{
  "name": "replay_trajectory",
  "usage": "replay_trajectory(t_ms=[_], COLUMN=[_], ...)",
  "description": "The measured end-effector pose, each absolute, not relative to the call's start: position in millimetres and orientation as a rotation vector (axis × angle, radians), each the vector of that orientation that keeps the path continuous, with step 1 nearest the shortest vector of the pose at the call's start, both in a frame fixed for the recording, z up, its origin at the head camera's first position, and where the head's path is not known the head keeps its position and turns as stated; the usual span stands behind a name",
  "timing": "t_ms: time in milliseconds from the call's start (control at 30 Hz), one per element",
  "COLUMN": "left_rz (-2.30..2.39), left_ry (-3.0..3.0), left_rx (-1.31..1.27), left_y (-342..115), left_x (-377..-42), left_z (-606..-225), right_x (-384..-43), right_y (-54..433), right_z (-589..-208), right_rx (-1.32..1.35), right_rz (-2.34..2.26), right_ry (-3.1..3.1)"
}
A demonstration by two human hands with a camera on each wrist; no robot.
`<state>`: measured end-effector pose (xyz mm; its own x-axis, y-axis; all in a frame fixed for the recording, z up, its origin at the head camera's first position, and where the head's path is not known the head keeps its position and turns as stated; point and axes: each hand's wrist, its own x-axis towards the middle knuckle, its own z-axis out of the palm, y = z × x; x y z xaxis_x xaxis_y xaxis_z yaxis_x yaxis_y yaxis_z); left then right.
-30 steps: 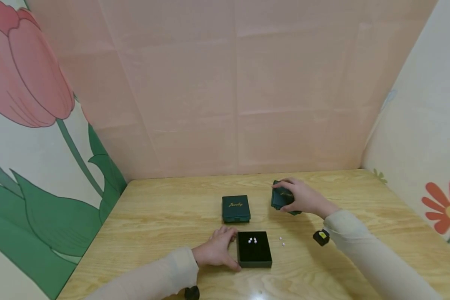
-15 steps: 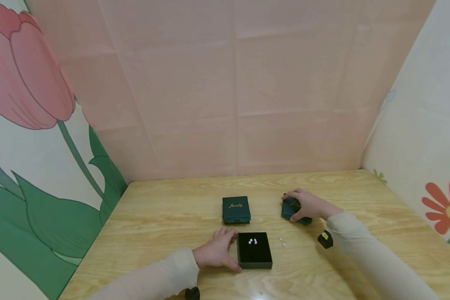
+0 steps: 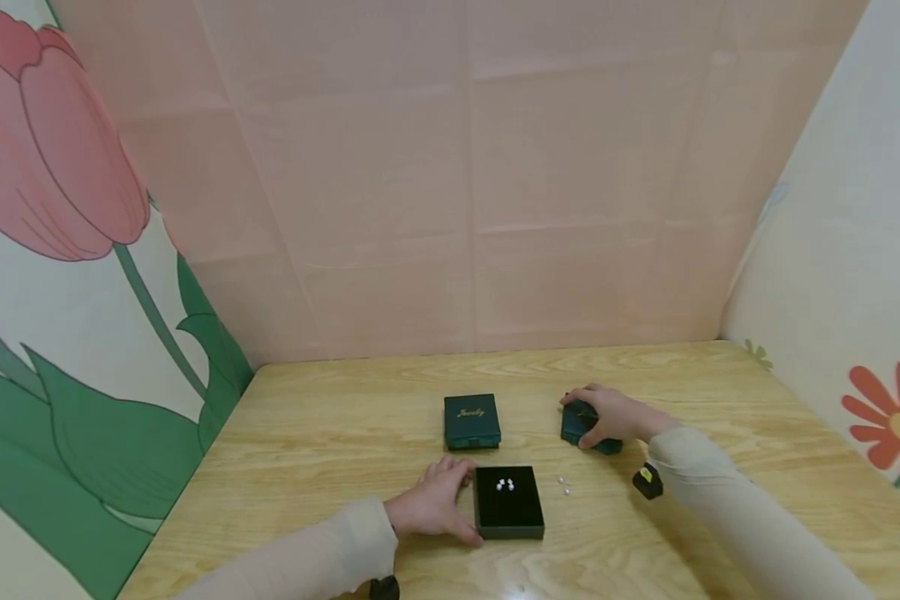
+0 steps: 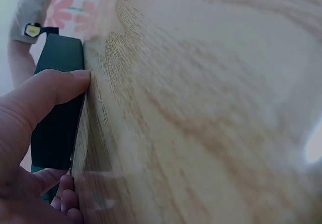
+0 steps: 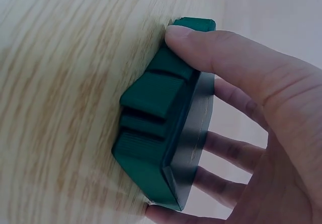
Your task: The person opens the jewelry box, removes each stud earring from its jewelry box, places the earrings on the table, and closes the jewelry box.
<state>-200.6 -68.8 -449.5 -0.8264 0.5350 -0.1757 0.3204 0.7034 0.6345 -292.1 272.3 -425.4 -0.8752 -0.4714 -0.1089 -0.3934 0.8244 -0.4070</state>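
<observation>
My left hand (image 3: 437, 502) holds the left side of an open jewelry box base (image 3: 508, 530), thumb at the near corner and fingers at the far one. On the base's black padding sits a pair of small pale stud earrings (image 3: 506, 484). To the right, my right hand (image 3: 615, 413) grips a dark green jewelry box lid (image 5: 146, 173) with a ribbon bow, thumb on one side and fingers spread along the other. That lid lies on the table, partly covered by the hand. Two more tiny pale earrings (image 3: 564, 485) lie between the base and my right hand.
A closed dark green jewelry box (image 3: 472, 422) with gold lettering stands behind the open base. The wooden table (image 3: 345, 417) meets a pink backdrop at its far edge, with flower-printed panels on both sides.
My right hand has carried the lid down and slightly right, from a tilted pose onto the table. My left hand has stayed at the base.
</observation>
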Motion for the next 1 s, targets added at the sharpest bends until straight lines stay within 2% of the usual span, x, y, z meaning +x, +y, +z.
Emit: replay_trajectory(t_ms=[500,1000], left_rz=[0.855,0.854], left_ry=[2.575,2.560], left_rx=[0.671,0.674], left_y=[-68.7,-69.2], left_x=[-199.8,-201.9], left_z=[-448.7,-451.5], right_x=[-283.7,-250.1], right_y=[265.4,216.6], right_z=[-416.7,-379.5], right_rx=[-0.710,-0.893], right_rz=[-0.662,-0.772], right_ry=[2.835,2.946])
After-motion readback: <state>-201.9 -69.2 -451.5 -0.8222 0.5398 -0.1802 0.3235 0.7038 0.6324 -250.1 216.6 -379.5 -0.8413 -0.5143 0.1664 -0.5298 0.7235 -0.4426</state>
